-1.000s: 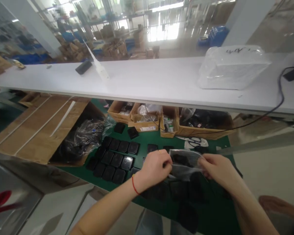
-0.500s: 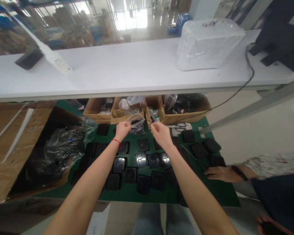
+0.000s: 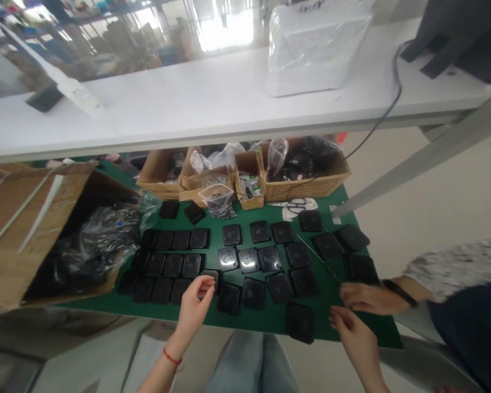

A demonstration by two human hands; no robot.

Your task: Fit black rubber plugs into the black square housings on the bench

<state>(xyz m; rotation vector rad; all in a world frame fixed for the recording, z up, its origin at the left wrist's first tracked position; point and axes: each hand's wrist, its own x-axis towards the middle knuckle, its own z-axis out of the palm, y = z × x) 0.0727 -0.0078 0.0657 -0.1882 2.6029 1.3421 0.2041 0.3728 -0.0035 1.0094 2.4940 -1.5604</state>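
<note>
My left hand (image 3: 197, 303) hovers over the front rows, its thumb and fingers curled together beside a black square case (image 3: 211, 277). Whatever it may hold is too small to make out. Toward the right front, my right hand (image 3: 354, 332) has its fingertips pinched, close to a co-worker's hand (image 3: 362, 297); any thing between them is hidden. Several black square cases (image 3: 253, 293) lie in rows on the green mat (image 3: 245, 322). One case (image 3: 300, 322) sits apart near the front edge. A thin rod-like tool (image 3: 315, 254) lies by the co-worker's hand.
Small cardboard boxes (image 3: 306, 189) with bagged parts line the back. An open zip bag (image 3: 220, 202) of small dark parts stands before them, near scissors (image 3: 297, 206). A large carton (image 3: 45, 229) takes up the left. A white shelf (image 3: 180, 103) spans above.
Both hands have come away from the open zip bag toward the front edge. My left hand moved nearer, and my right hand went right, beside the co-worker's hand. The zip bag now stands unheld.
</note>
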